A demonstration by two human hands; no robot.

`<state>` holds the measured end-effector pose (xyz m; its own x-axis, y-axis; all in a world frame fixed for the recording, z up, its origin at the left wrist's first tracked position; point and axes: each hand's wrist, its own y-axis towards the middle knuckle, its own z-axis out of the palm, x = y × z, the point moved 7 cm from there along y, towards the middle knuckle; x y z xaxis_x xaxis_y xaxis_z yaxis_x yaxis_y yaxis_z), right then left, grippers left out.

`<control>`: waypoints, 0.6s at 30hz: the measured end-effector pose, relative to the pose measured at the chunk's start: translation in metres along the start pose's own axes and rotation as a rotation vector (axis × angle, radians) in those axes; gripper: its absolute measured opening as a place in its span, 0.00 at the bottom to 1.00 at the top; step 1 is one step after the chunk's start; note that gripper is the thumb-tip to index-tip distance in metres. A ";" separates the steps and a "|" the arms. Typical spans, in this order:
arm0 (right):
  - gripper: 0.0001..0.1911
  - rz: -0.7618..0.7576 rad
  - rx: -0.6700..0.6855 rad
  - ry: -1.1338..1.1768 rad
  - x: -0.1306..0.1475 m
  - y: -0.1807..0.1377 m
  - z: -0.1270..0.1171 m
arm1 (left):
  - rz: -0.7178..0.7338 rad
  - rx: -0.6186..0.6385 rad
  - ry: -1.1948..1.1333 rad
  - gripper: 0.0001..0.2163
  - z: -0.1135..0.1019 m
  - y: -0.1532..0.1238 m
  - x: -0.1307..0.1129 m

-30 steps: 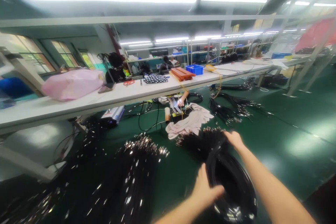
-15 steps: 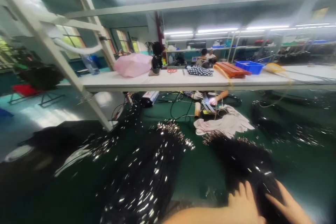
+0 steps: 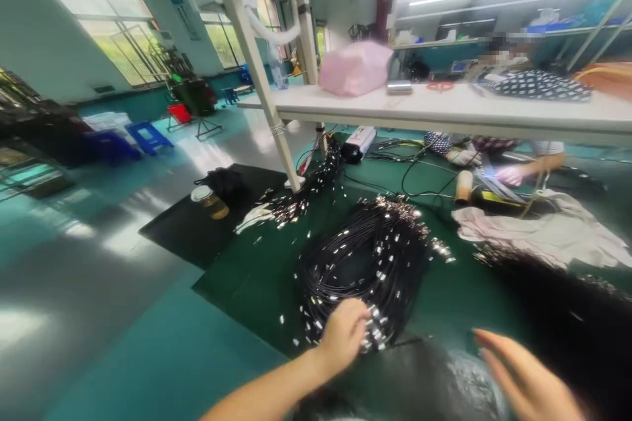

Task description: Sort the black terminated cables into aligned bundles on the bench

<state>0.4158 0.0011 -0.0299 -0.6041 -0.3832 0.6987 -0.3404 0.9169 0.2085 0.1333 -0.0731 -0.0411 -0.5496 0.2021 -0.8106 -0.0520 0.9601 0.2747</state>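
Observation:
A coiled pile of thin black cables with many small shiny metal ends lies on the dark green tabletop. My left hand is at the near edge of this coil, its fingers curled in on cables among the metal ends. How many cables it grips is hidden. To the right, my right hand has its fingers stretched out and holds nothing. It is between the coil and a second bundle of black cables, apart from both. Below and between the hands is a blurred dark, shiny surface.
A white shelf spans the table's far side, carrying a pink bag and polka-dot cloth. Beneath it a co-worker's hands work near pale cloth. A shelf post stands left; a lidded jar sits beyond.
The view has swung left. Both hands have come away from the right-hand cable bundle; my left hand has moved to the left coil and closed, while my right hand is now off the cables.

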 end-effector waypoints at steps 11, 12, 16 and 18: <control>0.15 -0.076 0.474 -0.155 0.194 0.082 0.273 | -0.144 -0.298 0.154 0.08 -0.119 -0.087 0.087; 0.11 -0.062 0.477 -0.153 0.195 0.084 0.273 | -0.123 -0.288 0.143 0.08 -0.120 -0.083 0.088; 0.03 -0.003 0.456 -0.085 0.191 0.090 0.252 | -0.037 -0.264 0.132 0.08 -0.128 -0.063 0.090; 0.03 0.045 0.459 -0.028 0.188 0.093 0.240 | 0.006 -0.270 0.144 0.08 -0.133 -0.052 0.090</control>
<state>0.0975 -0.0122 -0.0440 -0.6428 -0.3529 0.6799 -0.5936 0.7905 -0.1510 -0.0240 -0.1310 -0.0597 -0.6619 0.1595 -0.7325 -0.2579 0.8690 0.4223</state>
